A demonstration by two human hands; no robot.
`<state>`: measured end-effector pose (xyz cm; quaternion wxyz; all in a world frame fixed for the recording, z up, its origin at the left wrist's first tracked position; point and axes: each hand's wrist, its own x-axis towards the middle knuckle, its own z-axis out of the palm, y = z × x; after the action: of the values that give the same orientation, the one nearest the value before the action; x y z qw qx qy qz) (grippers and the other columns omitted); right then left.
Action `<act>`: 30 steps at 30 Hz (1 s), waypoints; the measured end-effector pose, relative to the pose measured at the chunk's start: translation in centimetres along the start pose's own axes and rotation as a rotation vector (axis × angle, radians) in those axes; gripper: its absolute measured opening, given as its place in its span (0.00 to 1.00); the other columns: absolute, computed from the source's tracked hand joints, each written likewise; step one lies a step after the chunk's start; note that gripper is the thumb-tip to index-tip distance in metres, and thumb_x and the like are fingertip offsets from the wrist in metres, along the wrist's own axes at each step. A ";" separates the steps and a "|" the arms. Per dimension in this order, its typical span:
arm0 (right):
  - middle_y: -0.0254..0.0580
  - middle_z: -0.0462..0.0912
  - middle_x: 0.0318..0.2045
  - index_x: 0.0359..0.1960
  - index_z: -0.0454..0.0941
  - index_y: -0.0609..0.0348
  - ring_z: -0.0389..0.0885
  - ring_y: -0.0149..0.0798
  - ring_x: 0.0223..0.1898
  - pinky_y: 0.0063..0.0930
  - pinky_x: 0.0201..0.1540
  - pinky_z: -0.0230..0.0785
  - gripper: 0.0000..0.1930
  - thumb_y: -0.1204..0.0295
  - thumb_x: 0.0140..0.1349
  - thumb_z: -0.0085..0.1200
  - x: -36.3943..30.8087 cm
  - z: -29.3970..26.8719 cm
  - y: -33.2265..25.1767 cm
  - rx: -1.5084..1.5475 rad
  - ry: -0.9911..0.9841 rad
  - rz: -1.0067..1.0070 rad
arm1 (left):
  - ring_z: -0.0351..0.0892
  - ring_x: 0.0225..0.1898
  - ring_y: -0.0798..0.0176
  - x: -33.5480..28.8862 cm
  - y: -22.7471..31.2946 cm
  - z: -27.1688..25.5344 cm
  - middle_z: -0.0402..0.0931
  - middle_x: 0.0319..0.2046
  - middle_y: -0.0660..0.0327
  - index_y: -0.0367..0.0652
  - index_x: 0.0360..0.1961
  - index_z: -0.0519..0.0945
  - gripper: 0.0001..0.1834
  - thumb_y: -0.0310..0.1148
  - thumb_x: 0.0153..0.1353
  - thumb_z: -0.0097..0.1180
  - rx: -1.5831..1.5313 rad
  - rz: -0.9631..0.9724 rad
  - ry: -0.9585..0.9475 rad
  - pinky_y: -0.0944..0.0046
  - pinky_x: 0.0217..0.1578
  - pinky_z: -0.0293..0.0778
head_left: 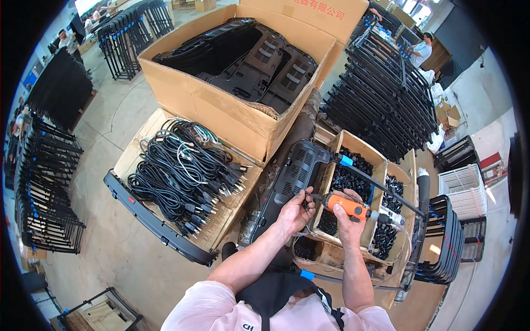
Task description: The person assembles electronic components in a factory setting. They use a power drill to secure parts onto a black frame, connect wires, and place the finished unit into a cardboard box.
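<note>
My right hand (350,218) is wrapped round an orange power screwdriver (343,205), with an air hose (407,234) trailing from its back end. The driver lies nearly level and its tip points left. At that tip my left hand (298,212) is closed, thumb and fingers pinched together; what sits between them is too small and dark to make out. Just beyond my left hand is a black plastic housing (297,171) with vent slots. A black metal tube frame (381,185) with blue tape crosses over a wooden parts box (380,168) beside the driver.
Small black parts fill the box's compartments. Left of the housing, coiled black power cords (179,165) lie on a cardboard tray beside a curved black panel (152,220). A large carton (204,99) holds black moulded covers (248,60). Stacked black frames (381,94) and other people stand farther off.
</note>
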<state>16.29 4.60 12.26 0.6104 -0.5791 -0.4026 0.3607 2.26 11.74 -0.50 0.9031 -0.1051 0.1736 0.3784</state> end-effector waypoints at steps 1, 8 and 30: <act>0.55 0.86 0.56 0.65 0.72 0.68 0.85 0.43 0.58 0.40 0.67 0.75 0.30 0.75 0.63 0.71 0.3 0.3 0.0 0.005 0.002 0.010 | 0.76 0.35 0.66 0.1 0.0 0.1 0.77 0.35 0.66 0.41 0.61 0.77 0.18 0.43 0.82 0.50 -0.007 0.014 -0.004 0.65 0.39 0.78; 0.53 0.86 0.56 0.65 0.73 0.67 0.84 0.41 0.58 0.37 0.66 0.75 0.29 0.76 0.64 0.70 4.7 2.9 0.4 -0.022 -0.019 -0.034 | 0.83 0.40 0.63 -0.8 0.3 2.8 0.81 0.41 0.59 0.40 0.56 0.77 0.16 0.40 0.85 0.44 0.198 0.058 0.218 0.64 0.42 0.83; 0.44 0.88 0.50 0.59 0.77 0.64 0.86 0.35 0.51 0.32 0.58 0.79 0.25 0.75 0.63 0.73 14.5 8.9 3.7 -0.196 -0.208 -0.067 | 0.82 0.33 0.71 -1.8 2.8 0.2 0.88 0.41 0.64 0.40 0.58 0.81 0.16 0.40 0.83 0.51 0.457 0.107 0.148 0.69 0.35 0.78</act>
<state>14.32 21.75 9.72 0.5178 -0.5816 -0.5160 0.3570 -0.93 12.59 0.27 0.8670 0.0840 0.3256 0.3678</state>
